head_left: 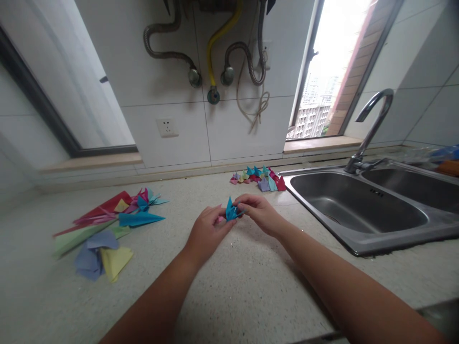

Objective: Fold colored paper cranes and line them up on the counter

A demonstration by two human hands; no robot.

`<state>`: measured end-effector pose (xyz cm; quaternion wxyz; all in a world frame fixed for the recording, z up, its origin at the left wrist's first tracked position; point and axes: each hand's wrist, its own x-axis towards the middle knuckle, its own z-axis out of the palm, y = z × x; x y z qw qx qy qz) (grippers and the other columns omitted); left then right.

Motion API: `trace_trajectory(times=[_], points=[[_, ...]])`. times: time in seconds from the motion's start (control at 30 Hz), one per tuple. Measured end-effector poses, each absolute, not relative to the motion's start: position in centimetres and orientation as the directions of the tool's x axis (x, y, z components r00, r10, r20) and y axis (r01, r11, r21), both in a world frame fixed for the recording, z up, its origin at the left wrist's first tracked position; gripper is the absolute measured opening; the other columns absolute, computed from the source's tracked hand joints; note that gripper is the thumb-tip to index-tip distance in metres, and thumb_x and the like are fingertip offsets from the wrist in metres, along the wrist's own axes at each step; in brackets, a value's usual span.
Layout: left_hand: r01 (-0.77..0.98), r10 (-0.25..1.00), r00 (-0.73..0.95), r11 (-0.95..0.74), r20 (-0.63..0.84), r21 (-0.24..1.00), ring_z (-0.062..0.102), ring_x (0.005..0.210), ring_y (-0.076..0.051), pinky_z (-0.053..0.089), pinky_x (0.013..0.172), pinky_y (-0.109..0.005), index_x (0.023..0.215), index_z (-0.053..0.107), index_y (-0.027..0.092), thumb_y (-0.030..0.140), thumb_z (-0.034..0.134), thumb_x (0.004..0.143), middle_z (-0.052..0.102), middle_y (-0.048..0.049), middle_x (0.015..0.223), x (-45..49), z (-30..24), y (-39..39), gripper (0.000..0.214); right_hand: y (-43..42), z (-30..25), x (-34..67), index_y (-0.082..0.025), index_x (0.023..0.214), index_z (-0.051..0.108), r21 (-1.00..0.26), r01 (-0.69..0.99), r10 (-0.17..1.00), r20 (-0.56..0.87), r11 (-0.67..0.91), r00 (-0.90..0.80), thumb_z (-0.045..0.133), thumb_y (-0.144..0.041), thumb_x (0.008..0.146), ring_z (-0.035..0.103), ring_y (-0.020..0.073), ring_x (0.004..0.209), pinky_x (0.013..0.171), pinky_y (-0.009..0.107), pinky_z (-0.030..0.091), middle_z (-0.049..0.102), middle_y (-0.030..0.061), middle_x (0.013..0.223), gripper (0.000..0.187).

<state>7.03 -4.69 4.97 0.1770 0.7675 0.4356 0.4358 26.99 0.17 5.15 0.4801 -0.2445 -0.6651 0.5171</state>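
Note:
A small blue origami crane [230, 210] is held between my two hands, above the middle of the counter. My left hand [210, 224] is closed on its left side, with the thumb along its lower edge. From the right, the fingers of my right hand [257, 210] pinch its other side. One pointed blue tip stands up between the hands. A bit of pink paper [219, 219] shows by my left fingers; whether it is held or lies behind them I cannot tell.
Folded paper pieces in several colours, among them a blue one [139, 219] and a yellow one [115, 262], lie on the left. Small origami pieces [263, 183] cluster near the wall. A steel sink [344, 239] with a faucet [373, 126] borders the counter [229, 291] on the right.

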Motion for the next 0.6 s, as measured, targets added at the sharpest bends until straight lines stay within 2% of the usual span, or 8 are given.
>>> trace_trajectory(times=[0.17, 0.27, 0.33, 0.47, 0.6], points=[[0.360, 0.896, 0.073, -0.433, 0.438, 0.826, 0.063, 0.082, -0.019, 0.048, 0.075, -0.031, 0.098, 0.073, 0.020, 0.039, 0.063, 0.088, 0.071, -0.0061, 0.093, 7.0, 4.8, -4.6, 0.024, -0.6, 5.5, 26.3, -0.023, 0.103, 0.066, -0.928, -0.255, 0.842, 0.357, 0.271, -0.406, 0.070, -0.036, 0.085, 0.062, 0.0139, 0.078, 0.075, 0.032, 0.052, 0.065, 0.0023, 0.089, 0.022], [0.268, 0.925, 0.032, -0.372, 0.378, 0.889, 0.065, 0.081, -0.020, 0.048, 0.073, -0.030, 0.093, 0.074, 0.018, 0.040, 0.065, 0.085, 0.073, -0.0066, 0.090, 7.2, 5.1, -4.6, 0.025, -0.8, 5.4, 25.8, -0.023, 0.103, 0.063, -0.937, -0.268, 0.856, 0.320, 0.223, -0.406, 0.078, -0.033, 0.076, 0.062, 0.0135, 0.074, 0.071, 0.031, 0.052, 0.066, 0.0016, 0.089, 0.032], [0.241, 0.933, 0.033, -0.355, 0.358, 0.903, 0.065, 0.081, -0.020, 0.048, 0.073, -0.030, 0.088, 0.075, 0.017, 0.039, 0.067, 0.083, 0.073, -0.0069, 0.088, 7.3, 5.4, -4.6, 0.023, -0.9, 5.3, 25.5, -0.021, 0.100, 0.064, -0.947, -0.220, 0.853, 0.308, 0.234, -0.421, 0.080, -0.032, 0.073, 0.060, 0.0129, 0.071, 0.068, 0.029, 0.050, 0.066, 0.0019, 0.088, 0.033], [0.242, 0.932, 0.092, -0.364, 0.352, 0.899, 0.065, 0.084, -0.021, 0.048, 0.076, -0.032, 0.086, 0.076, 0.018, 0.038, 0.066, 0.083, 0.074, -0.0072, 0.090, 7.6, 5.3, -4.7, 0.022, -0.9, 5.1, 25.2, -0.018, 0.087, 0.069, -0.950, -0.125, 0.844, 0.311, 0.286, -0.437, 0.074, -0.035, 0.080, 0.057, 0.0128, 0.072, 0.068, 0.028, 0.046, 0.066, 0.0021, 0.082, 0.019], [0.279, 0.929, 0.107, -0.370, 0.354, 0.886, 0.064, 0.082, -0.020, 0.050, 0.078, -0.034, 0.087, 0.075, 0.019, 0.038, 0.066, 0.083, 0.072, -0.0050, 0.084, 7.7, 4.8, -4.7, 0.021, -0.8, 5.1, 25.4, -0.018, 0.078, 0.068, -0.950, -0.079, 0.862, 0.308, 0.302, -0.402, 0.073, -0.036, 0.079, 0.055, 0.0130, 0.069, 0.068, 0.028, 0.043, 0.064, 0.0005, 0.074, 0.019]])
